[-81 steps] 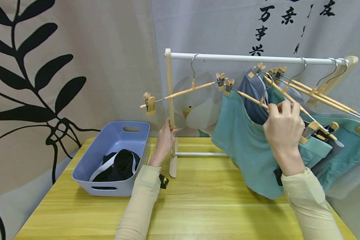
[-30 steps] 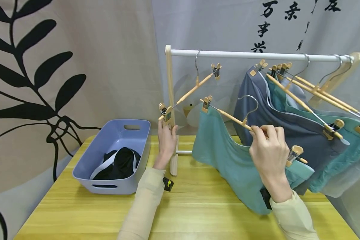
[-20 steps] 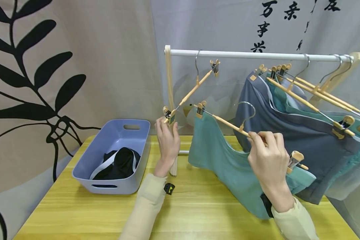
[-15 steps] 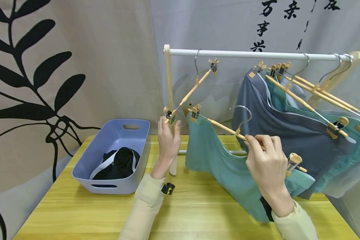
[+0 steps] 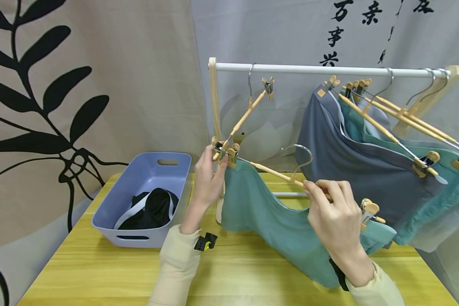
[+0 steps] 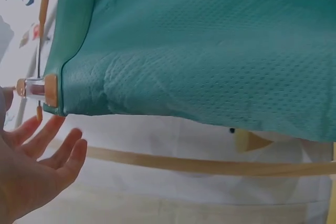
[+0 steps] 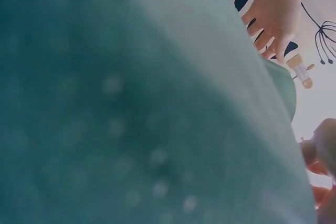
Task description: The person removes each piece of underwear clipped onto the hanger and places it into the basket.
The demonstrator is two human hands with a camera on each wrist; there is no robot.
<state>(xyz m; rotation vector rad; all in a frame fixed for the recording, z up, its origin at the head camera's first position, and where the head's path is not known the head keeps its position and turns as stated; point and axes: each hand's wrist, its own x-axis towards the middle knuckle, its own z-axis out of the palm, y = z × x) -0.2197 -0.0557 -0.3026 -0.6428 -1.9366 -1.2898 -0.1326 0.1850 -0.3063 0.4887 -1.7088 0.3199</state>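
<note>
Head view shows me right hand (image 5: 335, 214) gripping the hanger (image 5: 267, 170), left hand (image 5: 208, 178) loosely spread; crowded clips (image 5: 232, 157) at centre may tangle.

The right hand (image 5: 334, 219) hides part of the wooden hanger (image 5: 273, 172) it pinches; whether the left hand (image 5: 204, 182) grips anything cannot be told. On the right, the rear garments (image 5: 447, 202) are partly covered by the blue-grey garment (image 5: 336, 148) and cut off by the head view's edge. The teal garment (image 7: 157, 108) blurs across the right wrist view.
</note>
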